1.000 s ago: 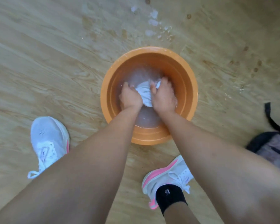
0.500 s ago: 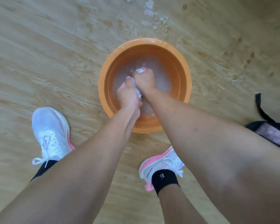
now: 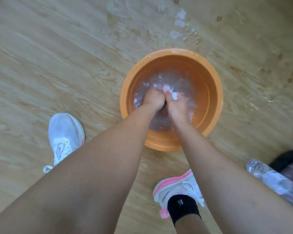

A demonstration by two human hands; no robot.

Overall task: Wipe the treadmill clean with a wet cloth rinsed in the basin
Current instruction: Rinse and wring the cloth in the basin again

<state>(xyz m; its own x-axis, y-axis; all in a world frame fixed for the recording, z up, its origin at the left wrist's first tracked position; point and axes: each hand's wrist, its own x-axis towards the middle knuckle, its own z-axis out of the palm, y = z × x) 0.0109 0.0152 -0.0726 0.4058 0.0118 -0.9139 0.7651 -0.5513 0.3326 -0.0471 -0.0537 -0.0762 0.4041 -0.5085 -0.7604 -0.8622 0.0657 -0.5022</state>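
Hands together in basin [image 3: 216, 92], centre-right of scene: left hand [image 3: 153, 98] and right hand [image 3: 175, 107] both clenched on white cloth [image 3: 174, 95], in water. Risk: hard wringing throws water over rim; floor [image 3: 57, 65] already wet far side, slip hazard.

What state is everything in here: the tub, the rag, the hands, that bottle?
Basin: upright, holding churned water.
Cloth: wet, bunched, mostly hidden in the hands.
Right hand: gripping the cloth.
Left hand: clenched against the right, apparently on the cloth too.
Bottle: lying on its side.
Floor: splashed beyond the basin.
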